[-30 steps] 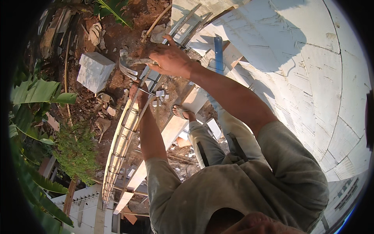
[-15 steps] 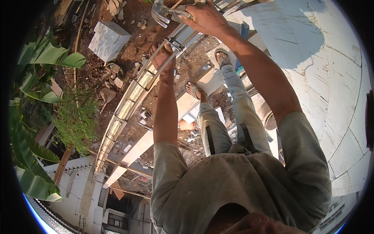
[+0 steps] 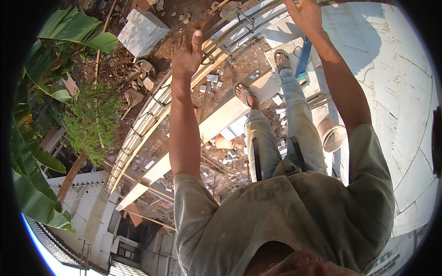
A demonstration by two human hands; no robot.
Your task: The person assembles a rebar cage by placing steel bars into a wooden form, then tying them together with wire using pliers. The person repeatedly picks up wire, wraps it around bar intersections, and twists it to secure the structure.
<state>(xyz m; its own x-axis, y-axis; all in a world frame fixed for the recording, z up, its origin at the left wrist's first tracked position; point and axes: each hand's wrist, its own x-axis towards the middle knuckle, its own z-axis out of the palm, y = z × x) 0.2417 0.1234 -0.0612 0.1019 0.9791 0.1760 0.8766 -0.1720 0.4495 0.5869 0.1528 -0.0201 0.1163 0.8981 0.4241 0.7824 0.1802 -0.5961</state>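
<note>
A long cage of steel bars with square stirrups [image 3: 161,97] lies in a narrow wooden form that curves from the top right down to the lower left. Over its far-left side is my left hand [image 3: 188,54], thumb and fingers stretched out, with nothing visible in it. A metal clamp-like piece [image 3: 246,20] sits across the bars to the right of that hand. My right hand [image 3: 305,16] reaches up at the top edge, close to the upper end of the bars. Its fingertips are cut off by the picture, so whether they hold anything is hidden. No hammer shows now.
My sandalled feet stand on a plank [image 3: 264,89] and a board beside a blue handsaw [image 3: 303,57]. A bucket [image 3: 332,137] is near my right leg. White block wall [image 3: 396,115] rises right. A large pale block [image 3: 143,33], rubble and leafy plants [image 3: 92,129] lie left.
My left hand has come off the bars by the clamp-like piece and opened. My right hand, which held a hammer, has moved right and up to the edge; the hammer has left view.
</note>
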